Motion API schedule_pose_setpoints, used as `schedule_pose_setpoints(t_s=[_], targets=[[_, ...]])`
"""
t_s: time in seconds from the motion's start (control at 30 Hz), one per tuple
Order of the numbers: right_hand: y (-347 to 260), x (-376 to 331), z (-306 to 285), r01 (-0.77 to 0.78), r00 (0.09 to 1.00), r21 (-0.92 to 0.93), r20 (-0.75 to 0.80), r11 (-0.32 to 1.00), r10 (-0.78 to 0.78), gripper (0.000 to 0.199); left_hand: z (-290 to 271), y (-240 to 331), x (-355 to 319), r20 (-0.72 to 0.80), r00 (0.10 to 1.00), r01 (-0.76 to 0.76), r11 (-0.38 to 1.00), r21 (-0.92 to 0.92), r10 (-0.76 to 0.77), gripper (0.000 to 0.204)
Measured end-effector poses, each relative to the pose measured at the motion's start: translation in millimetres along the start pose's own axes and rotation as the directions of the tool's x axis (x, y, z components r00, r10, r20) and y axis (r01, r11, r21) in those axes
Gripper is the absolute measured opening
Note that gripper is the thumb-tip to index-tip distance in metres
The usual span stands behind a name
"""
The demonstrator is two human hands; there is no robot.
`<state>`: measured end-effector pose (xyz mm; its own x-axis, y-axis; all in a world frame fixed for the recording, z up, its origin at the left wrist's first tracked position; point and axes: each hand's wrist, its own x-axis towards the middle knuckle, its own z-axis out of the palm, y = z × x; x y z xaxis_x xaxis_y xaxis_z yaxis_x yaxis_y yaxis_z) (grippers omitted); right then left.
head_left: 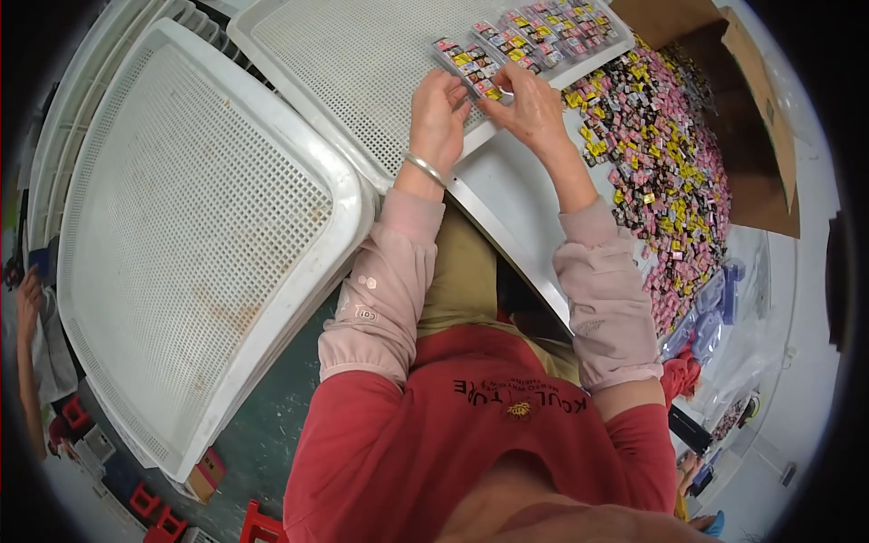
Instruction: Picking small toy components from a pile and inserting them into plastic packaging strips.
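A clear plastic box (469, 61) filled with rows of small pink, black and yellow pieces lies on the white perforated tray (362, 63). Beside its near left edge is my left hand (437, 118), fingers loosely curved and thumb apart, with nothing visible in them. At the box's near right end my right hand (534, 113) has thumb and forefinger closed in a pinch; whatever is between them is too small to make out. Several similar filled boxes (552, 36) stand in a row to the right on the same tray.
A large heap of small wrapped-looking pieces (670, 172) covers the table at right, spilling from an open cardboard box (765, 118). Stacked white perforated trays (190, 226) stand at left. Empty clear boxes (711, 308) lie beyond my right forearm. Another person's arm (30, 344) shows far left.
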<state>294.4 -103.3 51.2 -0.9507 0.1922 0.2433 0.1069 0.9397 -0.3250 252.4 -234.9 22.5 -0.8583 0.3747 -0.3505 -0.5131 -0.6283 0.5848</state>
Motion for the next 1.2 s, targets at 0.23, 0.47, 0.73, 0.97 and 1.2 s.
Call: schedule_pose_setpoints(t_s=[0.23,0.47,0.73,0.97,1.2], targets=[[23,5,0,0.02,0.999,0.356,-0.046,0.934,-0.004,0.026,4,-2,12,-0.008,1.0,-0.003,1.0,0.003,0.003,0.014],[21,19,-25,-0.111,0.993,0.556,0.1,0.824,0.066,0.019,18,13,10,-0.016,0.985,-0.172,0.983,-0.059,0.171,0.024],[7,15,-26,0.025,0.997,0.836,0.021,0.549,-0.078,0.02,19,17,20,0.24,0.921,-0.188,0.89,-0.416,0.307,0.025],[33,12,-41,-0.072,0.997,0.826,0.041,0.56,0.068,0.019,6,41,-3,0.218,0.915,-0.191,0.841,-0.507,0.339,0.021],[10,5,-2,0.081,0.996,-0.026,0.024,0.996,-0.081,0.051,0,44,-31,0.014,0.93,-0.313,0.812,-0.492,0.367,0.038]])
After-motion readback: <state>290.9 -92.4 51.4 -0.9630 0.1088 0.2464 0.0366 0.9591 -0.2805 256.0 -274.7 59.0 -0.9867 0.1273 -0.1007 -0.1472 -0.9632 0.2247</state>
